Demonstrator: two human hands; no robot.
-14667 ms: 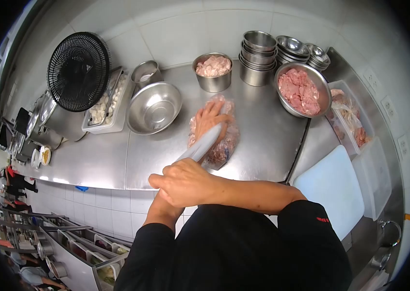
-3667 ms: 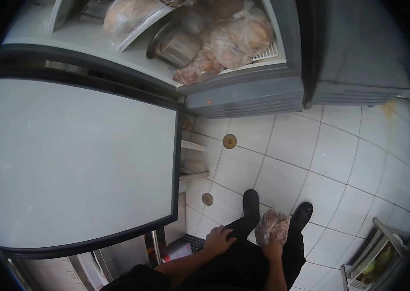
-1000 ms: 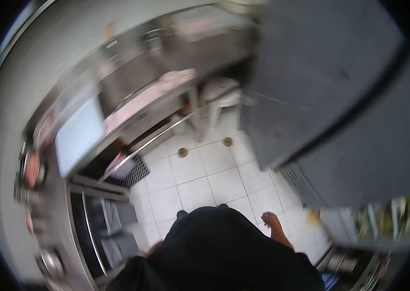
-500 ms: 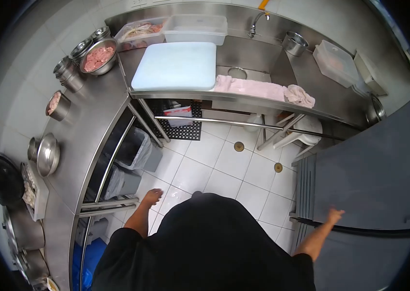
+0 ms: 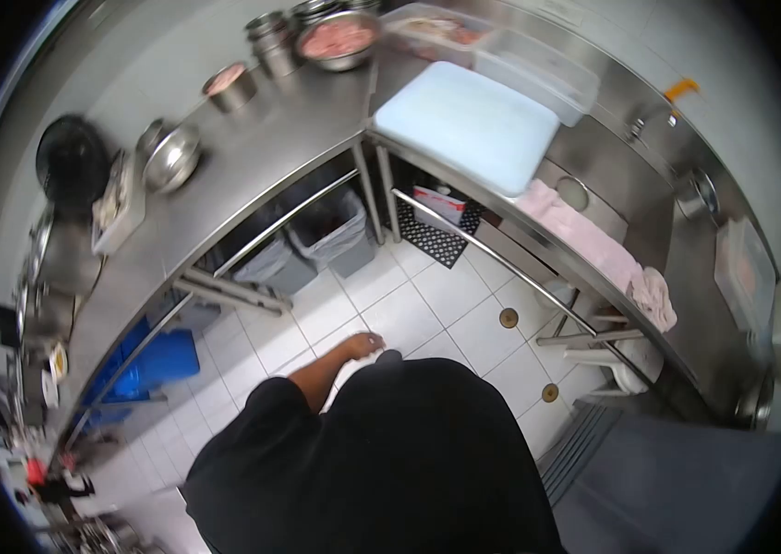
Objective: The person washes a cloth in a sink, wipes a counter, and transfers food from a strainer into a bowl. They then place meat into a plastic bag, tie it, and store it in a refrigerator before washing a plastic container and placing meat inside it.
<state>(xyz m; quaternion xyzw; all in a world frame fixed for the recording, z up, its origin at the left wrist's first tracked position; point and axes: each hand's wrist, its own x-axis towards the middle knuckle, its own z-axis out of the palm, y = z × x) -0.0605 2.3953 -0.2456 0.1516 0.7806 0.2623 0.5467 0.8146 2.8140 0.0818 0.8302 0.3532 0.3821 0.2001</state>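
My left hand (image 5: pixel 365 345) hangs over the tiled floor in front of my body, loosely curled, with nothing seen in it. It touches nothing; the lined waste bins (image 5: pixel 330 235) under the counter are nearest to it. My right hand is out of view. On the sink counter lies a pale blue cutting board (image 5: pixel 467 125), and a pink towel (image 5: pixel 580 231) drapes along the sink's front edge. A steel bowl of raw meat (image 5: pixel 339 39) stands at the corner, near a clear tub of meat (image 5: pixel 436 35).
A steel counter (image 5: pixel 252 152) runs along the left, holding a steel bowl (image 5: pixel 171 159) and a white tray (image 5: pixel 120 203). A white stool (image 5: pixel 626 365) stands below the sink. The grey appliance (image 5: pixel 667 480) fills the lower right. A person (image 5: pixel 53 485) is far off, lower left.
My view has turned left, so the counters have shifted right and tilted. My right hand, earlier over the grey appliance, has left the view. More floor and counter show at left.
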